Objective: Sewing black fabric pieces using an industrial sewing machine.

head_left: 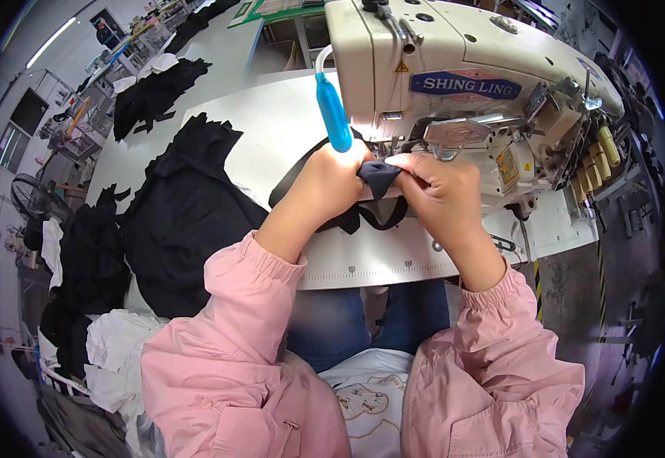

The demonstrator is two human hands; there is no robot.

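Both my hands meet in front of the needle area of a cream sewing machine [447,46]. A piece of black fabric [380,177] is bunched between them, with a fold sticking up toward me. My left hand [338,179] is closed on its left side, and my right hand [441,183] pinches its right side between thumb and fingers. More of the black cloth loops below my hands onto the white table [332,263]. Just above my left hand hangs a lamp with a blue sleeve [334,114]. My fingers hide the needle and presser foot.
Black garment pieces [187,221] lie heaped on the left of the table, with another black pile [157,91] farther back. White cloth [119,355] hangs at the lower left. Several thread cones [598,164] stand at the machine's right. A fan [35,198] is at far left.
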